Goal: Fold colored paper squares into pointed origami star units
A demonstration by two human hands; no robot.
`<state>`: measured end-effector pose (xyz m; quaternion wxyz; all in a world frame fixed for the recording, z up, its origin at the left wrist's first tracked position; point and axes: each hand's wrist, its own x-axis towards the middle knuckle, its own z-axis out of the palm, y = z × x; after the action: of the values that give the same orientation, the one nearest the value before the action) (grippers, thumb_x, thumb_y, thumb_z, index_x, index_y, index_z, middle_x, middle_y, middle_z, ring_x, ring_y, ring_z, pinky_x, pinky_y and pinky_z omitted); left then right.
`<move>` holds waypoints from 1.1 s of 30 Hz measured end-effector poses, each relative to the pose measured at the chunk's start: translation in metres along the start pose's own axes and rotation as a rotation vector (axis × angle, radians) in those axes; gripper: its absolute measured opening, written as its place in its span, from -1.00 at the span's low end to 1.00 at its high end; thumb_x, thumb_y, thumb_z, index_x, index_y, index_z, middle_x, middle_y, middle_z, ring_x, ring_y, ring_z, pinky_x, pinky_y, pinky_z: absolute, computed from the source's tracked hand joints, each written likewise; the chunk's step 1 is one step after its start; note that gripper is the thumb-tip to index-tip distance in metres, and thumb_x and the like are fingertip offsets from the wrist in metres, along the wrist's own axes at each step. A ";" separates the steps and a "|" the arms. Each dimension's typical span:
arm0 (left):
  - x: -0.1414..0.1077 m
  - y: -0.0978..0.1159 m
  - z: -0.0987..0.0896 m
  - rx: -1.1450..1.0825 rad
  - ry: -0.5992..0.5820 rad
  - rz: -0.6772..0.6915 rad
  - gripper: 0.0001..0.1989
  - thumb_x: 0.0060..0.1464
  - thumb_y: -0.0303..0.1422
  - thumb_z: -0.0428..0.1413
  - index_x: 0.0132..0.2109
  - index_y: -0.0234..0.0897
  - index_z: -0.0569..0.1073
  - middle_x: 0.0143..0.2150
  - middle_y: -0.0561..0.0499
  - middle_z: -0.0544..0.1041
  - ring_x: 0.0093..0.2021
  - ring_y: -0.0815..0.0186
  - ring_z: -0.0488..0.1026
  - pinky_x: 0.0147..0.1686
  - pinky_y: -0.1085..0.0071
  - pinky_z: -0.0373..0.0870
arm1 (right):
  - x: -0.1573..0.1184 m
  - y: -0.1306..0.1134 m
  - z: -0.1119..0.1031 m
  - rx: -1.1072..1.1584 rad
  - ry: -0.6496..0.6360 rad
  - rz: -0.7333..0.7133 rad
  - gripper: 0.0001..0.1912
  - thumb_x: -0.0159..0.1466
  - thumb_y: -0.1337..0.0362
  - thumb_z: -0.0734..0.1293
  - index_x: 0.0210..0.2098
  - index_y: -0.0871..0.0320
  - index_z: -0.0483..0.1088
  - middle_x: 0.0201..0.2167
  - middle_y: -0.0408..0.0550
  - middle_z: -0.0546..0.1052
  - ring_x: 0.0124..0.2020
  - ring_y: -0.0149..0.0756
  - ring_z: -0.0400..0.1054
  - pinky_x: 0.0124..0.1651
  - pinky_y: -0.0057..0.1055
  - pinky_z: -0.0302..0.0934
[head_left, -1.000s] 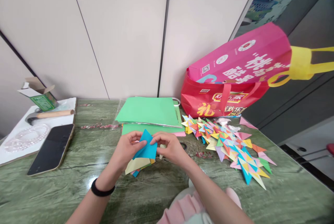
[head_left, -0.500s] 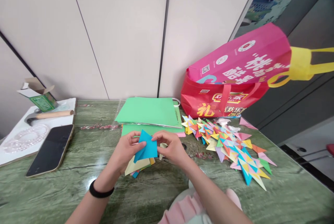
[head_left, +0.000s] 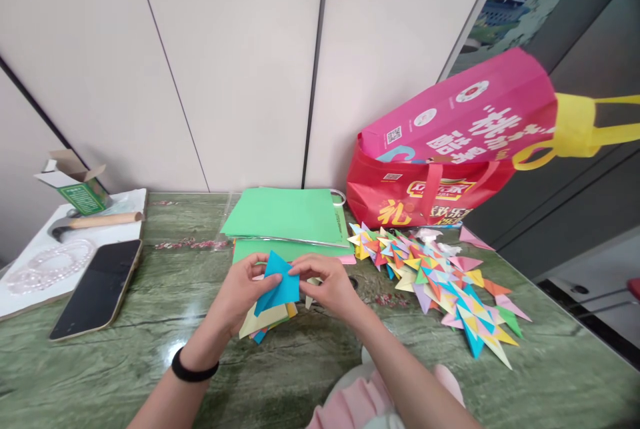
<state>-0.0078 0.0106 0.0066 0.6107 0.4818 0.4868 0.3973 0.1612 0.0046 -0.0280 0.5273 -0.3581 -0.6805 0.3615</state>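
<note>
A folded piece of blue paper (head_left: 281, 287) is held up between both hands, above the green marble-patterned table. My left hand (head_left: 250, 289) pinches its left side, thumb lying across the front. On the paper's right edge, my right hand (head_left: 327, 282) grips with thumb and fingertips. Below and partly hidden lie small paper sheets (head_left: 265, 319) in cream, blue, orange and other colours. Just behind my hands rests a stack of green paper (head_left: 285, 214), part of it in a clear sleeve.
Folded paper points in many colours (head_left: 440, 272) spread over the right side, before a red bag (head_left: 380, 182) holding a pink bag (head_left: 465, 109). At left are a phone (head_left: 97, 290), a hammer (head_left: 103, 219), a beaded string (head_left: 55, 265) and a green box (head_left: 83, 192). A pink-and-white plush item (head_left: 355, 402) is nearest me.
Both hands keep hold of the blue paper, which has shifted very slightly left and down. Nothing else has visibly moved.
</note>
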 end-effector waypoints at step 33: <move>-0.004 0.002 0.004 0.066 -0.208 0.017 -0.72 -0.11 -0.19 0.17 -0.34 -0.34 0.51 -0.48 -0.02 0.55 -0.39 0.23 0.50 -0.35 0.38 0.41 | -0.001 -0.004 0.006 -0.121 0.155 0.066 -0.90 0.05 0.31 0.34 -0.39 0.17 0.40 -0.50 -0.10 0.50 -0.49 -0.35 0.38 -0.40 -0.45 0.32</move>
<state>-0.0051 0.0064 0.0096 0.6382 0.5447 0.4294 0.3340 0.1546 0.0011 -0.0260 0.5434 -0.4384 -0.6462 0.3081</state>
